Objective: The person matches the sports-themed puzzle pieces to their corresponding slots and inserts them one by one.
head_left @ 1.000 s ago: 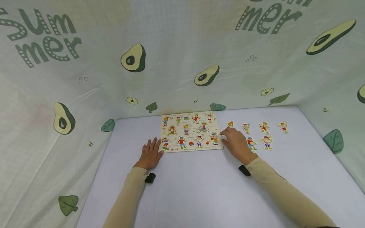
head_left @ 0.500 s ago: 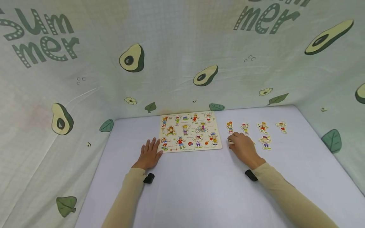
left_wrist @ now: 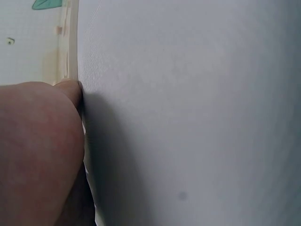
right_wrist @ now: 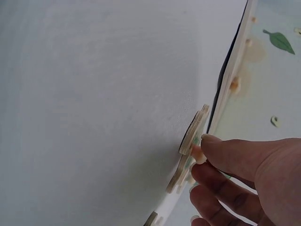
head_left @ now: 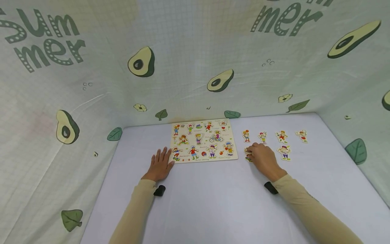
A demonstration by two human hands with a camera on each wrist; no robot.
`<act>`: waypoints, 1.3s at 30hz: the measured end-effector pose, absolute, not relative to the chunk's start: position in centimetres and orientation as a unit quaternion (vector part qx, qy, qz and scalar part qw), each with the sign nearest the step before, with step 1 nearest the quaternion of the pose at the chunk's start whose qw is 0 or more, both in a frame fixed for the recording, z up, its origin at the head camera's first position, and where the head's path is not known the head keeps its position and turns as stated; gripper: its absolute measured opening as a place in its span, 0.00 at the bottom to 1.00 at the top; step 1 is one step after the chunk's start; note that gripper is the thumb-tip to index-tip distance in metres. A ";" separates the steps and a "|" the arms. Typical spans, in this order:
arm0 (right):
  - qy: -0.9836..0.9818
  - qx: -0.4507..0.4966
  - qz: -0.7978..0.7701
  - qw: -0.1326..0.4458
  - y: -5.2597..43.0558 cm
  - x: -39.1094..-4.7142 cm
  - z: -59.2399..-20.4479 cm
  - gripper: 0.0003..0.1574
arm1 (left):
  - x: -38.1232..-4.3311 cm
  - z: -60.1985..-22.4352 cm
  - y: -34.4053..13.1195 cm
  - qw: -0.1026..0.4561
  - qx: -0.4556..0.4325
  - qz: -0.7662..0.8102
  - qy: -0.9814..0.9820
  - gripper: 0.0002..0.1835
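Flat on the table, my left hand [head_left: 159, 164] lies with fingers spread at the left edge of a wooden puzzle board [head_left: 190, 128] printed with sports figures. To the right of the board, my right hand [head_left: 265, 159] pinches a figure-shaped wooden puzzle piece [head_left: 247, 156] between thumb and fingers. The right wrist view shows the thumb and fingertips at the face of this piece [right_wrist: 192, 134], which appears edge-on close over the table. The hand covers part of it. A puzzle piece of a figure with a bat [head_left: 284, 153] lies just right of the hand.
Above the right hand, a row of puzzle pieces includes a ball player [head_left: 246, 136], a figure in red shorts [head_left: 263, 137], a footballer [head_left: 281, 136] and a tennis player [head_left: 302, 136]. A cloth with avocado prints [head_left: 182, 98] rises behind the white table [head_left: 201, 203].
My right hand has moved right, away from the board's right edge, onto the lower-left puzzle piece, uncovering the ball player piece above. The left hand stays in place.
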State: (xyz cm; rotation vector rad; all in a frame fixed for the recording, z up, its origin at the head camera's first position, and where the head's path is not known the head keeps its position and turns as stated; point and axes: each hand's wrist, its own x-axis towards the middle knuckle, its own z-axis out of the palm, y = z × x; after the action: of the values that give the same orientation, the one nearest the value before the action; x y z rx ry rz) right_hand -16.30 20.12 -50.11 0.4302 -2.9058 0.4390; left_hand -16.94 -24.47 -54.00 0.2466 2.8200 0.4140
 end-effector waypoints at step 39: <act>-0.965 0.185 0.161 0.090 18.2 -17.9 -48.7 0.08 | -16.7 -52.9 -23.9 0.147 0.083 0.155 0.973 0.37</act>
State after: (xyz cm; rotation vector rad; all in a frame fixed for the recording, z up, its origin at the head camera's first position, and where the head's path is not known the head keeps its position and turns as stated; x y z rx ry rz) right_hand -17.88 18.22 -48.65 0.5498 -2.8700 0.4780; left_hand -16.65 -23.91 -52.87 0.2402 2.8006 0.4461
